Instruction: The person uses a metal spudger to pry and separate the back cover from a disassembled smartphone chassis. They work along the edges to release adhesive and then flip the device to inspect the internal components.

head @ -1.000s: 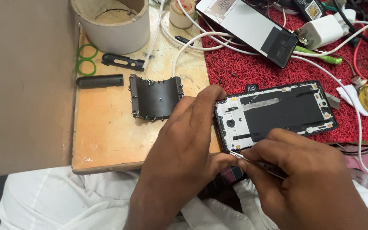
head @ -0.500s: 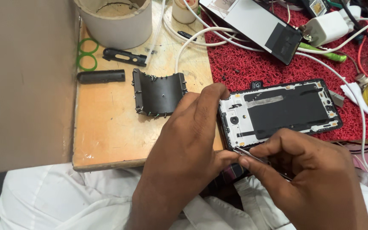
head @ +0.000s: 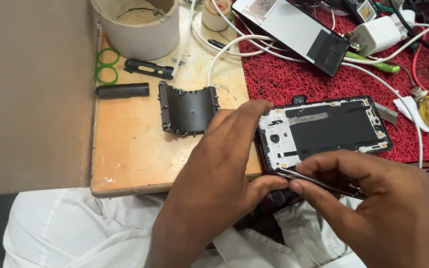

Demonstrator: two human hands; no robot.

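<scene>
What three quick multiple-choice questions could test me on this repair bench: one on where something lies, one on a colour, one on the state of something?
1. Where does the curved black cover lie?
A. on the wooden board
B. on the red mat
C. in the white tub

2. What colour are the rings beside the white tub?
A. blue
B. green
C. yellow

3. In what state is the phone under the hands?
A. sealed shut
B. in a box
C. back removed, insides showing

Answers: 1 A, it rests on the board, left of the left hand. 2 B, both are bright green. 3 C, its inner frame is bare while the right hand holds tweezers to its edge.
</scene>
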